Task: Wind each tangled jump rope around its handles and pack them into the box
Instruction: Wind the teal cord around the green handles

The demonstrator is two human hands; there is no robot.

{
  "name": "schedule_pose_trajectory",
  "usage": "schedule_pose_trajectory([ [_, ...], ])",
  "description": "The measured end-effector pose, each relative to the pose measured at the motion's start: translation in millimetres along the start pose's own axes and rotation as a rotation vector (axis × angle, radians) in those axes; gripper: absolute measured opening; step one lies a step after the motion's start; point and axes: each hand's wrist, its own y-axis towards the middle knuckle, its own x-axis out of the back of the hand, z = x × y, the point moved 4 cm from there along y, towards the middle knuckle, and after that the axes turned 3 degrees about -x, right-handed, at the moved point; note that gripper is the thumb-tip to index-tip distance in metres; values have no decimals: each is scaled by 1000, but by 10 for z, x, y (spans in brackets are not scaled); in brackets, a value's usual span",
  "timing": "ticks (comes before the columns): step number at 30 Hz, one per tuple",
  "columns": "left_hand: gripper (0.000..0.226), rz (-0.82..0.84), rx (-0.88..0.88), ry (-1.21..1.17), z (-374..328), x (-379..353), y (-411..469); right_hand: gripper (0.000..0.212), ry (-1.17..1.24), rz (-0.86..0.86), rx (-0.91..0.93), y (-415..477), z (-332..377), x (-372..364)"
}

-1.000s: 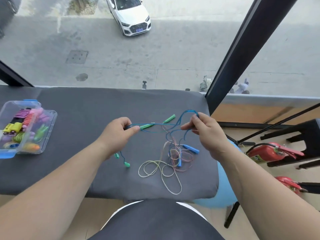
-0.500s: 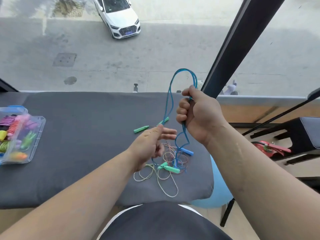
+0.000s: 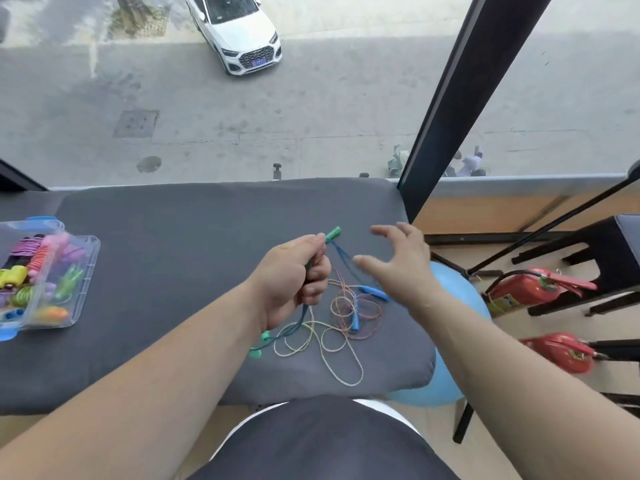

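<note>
My left hand (image 3: 294, 275) grips the green handle (image 3: 333, 233) mid-frame; my empty, spread right hand (image 3: 398, 261) should wrap the blue rope (image 3: 341, 252) tightly.

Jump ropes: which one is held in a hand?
The blue rope with green handles, gripped by the left hand; the pink rope and the pale rope lie loose on the mat.

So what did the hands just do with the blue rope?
The right hand, which held the thin blue rope up high, let go and is now lower, open. The left hand closed round the rope's green plastic handle and grips it. The tangle of pastel ropes on the grey table and the clear plastic box stayed put.
</note>
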Motion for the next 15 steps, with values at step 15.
schedule_pose_trajectory([
  [15, 12, -228, -144, -304, -549, 85, 78, 40, 129, 515, -59, -590, -238, -673],
])
